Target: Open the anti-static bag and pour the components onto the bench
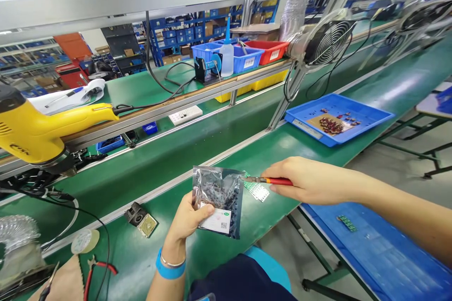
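Observation:
My left hand (192, 218) grips a shiny dark anti-static bag (217, 188), thumb on the front beside its white label (216, 220). Small dark parts show dimly through the plastic. In my right hand (296, 181) are red-handled pliers (270, 180), seen edge-on, their metal tip at the bag's upper right edge. Whether the jaws have the edge between them is too small to tell. Behind the tip, white and green circuit board strips (257, 189) lie on the green bench (212, 263), partly hidden by the bag and pliers.
A blue tray (374, 124) of small red-brown parts sits at the right. On the left are a yellow heat gun (52, 127), red-handled cutters (92, 268), a tape roll (84, 241) and a small metal block (141, 219). A fan (328, 42) hangs over the bench's back edge.

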A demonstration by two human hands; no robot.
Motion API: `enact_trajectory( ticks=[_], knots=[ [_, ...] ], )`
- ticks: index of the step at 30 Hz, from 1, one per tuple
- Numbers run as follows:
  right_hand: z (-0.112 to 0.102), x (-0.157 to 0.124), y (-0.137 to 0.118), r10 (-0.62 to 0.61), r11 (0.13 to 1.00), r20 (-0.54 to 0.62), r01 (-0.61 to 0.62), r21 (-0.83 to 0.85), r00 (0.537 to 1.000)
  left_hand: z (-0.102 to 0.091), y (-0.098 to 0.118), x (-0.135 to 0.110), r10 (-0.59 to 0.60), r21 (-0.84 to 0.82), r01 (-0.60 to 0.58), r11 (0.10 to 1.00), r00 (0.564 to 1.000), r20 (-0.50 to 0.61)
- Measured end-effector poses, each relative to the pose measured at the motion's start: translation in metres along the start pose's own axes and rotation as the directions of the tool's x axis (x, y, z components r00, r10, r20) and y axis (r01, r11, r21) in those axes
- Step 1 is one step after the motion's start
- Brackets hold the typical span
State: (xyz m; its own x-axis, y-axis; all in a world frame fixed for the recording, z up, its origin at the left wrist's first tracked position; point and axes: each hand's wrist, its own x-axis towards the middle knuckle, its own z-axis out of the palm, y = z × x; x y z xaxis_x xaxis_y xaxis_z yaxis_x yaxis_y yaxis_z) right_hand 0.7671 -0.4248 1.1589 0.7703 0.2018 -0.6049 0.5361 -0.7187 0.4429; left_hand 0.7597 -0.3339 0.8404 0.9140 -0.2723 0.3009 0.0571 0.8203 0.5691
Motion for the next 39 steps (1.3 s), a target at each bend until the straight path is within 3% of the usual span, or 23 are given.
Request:
enact_trajectory(
  ticks=[16,27,34,37,39],
  knots=[
    [0.006,-0.001,0.003,0.009,1.000,-0.066,-0.009,-0.001,0.998,-0.006,-0.011,0.001,0.001,-0.001,-0.001,1.000,1.000,-0.026],
    [0.014,0.003,-0.005,0.076,0.996,-0.116,-0.082,-0.043,0.990,-0.009,-0.012,-0.001,-0.023,-0.068,0.021,0.997,0.999,-0.031],
    [0.028,0.007,-0.007,0.126,0.963,-0.153,-0.158,-0.216,0.980,-0.014,-0.023,0.011,-0.060,-0.085,0.052,0.995,0.994,-0.087],
    [0.029,0.010,0.006,-0.015,0.960,-0.252,-0.057,-0.276,0.968,-0.015,-0.026,0.016,-0.034,-0.124,0.033,0.992,0.999,-0.001],
    [0.025,0.010,0.019,-0.186,0.944,-0.354,0.068,-0.322,0.917,-0.018,-0.031,0.017,0.006,-0.158,-0.001,0.987,1.000,0.029]
  ],
)
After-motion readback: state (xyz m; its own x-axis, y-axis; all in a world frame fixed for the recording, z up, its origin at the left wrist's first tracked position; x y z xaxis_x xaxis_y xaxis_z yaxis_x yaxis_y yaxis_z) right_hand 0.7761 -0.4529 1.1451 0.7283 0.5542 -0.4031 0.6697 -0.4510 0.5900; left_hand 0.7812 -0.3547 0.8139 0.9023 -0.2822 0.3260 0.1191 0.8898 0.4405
